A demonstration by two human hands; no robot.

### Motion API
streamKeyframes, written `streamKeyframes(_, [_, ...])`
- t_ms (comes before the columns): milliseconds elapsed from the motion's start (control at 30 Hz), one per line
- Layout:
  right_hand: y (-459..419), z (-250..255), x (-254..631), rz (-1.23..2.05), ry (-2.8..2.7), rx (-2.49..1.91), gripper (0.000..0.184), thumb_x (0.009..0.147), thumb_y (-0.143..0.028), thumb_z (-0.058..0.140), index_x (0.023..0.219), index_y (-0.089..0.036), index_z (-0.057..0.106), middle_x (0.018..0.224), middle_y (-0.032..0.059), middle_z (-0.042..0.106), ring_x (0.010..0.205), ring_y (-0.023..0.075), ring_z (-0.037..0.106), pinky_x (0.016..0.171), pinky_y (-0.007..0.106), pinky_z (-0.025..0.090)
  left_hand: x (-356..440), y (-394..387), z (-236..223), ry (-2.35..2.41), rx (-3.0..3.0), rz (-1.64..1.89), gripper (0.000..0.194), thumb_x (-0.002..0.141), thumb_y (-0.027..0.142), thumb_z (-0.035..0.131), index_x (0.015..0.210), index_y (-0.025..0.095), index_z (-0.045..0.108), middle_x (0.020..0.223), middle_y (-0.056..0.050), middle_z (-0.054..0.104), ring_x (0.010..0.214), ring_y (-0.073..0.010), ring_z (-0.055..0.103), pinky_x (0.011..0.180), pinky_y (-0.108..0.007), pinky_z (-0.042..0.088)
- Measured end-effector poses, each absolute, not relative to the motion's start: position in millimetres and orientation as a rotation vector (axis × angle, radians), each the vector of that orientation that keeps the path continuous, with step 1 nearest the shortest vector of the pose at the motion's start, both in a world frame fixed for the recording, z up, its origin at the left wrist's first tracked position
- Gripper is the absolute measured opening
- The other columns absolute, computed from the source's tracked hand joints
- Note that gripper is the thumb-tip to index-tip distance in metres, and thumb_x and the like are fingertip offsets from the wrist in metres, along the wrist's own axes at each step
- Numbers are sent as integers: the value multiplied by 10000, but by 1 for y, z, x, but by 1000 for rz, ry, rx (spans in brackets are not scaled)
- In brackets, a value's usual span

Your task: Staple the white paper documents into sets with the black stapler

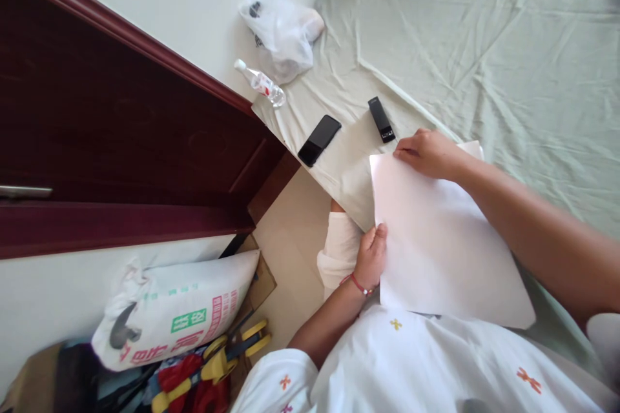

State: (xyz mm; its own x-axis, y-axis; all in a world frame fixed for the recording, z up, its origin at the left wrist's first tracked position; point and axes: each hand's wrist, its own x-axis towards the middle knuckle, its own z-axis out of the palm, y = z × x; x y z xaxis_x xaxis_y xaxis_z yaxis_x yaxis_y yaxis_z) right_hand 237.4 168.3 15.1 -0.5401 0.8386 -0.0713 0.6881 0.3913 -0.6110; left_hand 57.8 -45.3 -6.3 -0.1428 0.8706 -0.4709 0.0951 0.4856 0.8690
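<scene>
A white sheet of paper (440, 239) lies over the near edge of a bed (508, 45) covered in pale green cloth. My left hand (371, 258), with a red cord at the wrist, grips the paper's left edge with thumb on top. My right hand (426, 151) rests on the paper's upper corner with its fingers curled down onto it. Just beyond the paper lie a black phone (318, 139) and a small black device (381, 119).
A plastic water bottle (261, 82) and a white plastic bag (283, 32) sit by the wall at the bed's corner. A dark red wooden door (121, 142) stands to the left. A printed sack (179, 316) and yellow-handled tools (217, 361) lie on the floor.
</scene>
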Motion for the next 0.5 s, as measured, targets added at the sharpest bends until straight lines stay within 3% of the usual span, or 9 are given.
streamKeyframes(133, [177,10,227,819,-2526,-1459,347,1002,-317,447,896,-220,763,906,126,784,1102,360,654,922,474,424,64,-43,-10,1558,798,809,669,898,858,579,817,195,548,828,-53,650,869,-210,622,902,-371,552])
streamKeyframes(267, [191,8,222,771,-2638,-1526,352,1007,-292,414,897,-225,742,983,138,792,1156,375,643,944,496,412,68,-37,-12,1527,810,830,469,968,652,631,924,188,587,998,-87,727,1012,-229,665,993,-371,541])
streamKeyframes(400, [213,1,224,735,-2684,-1479,311,988,-267,449,898,-235,745,1013,126,794,1112,360,653,934,490,399,63,-23,-6,1501,821,712,188,997,371,615,983,186,583,863,-31,698,803,-173,648,799,-304,533])
streamKeyframes(500, [230,-5,225,731,-2687,-1449,282,987,-302,503,874,-233,752,990,112,790,1071,334,658,951,492,372,53,-3,4,1535,936,548,116,994,285,626,965,181,584,741,11,630,684,-144,579,689,-269,456])
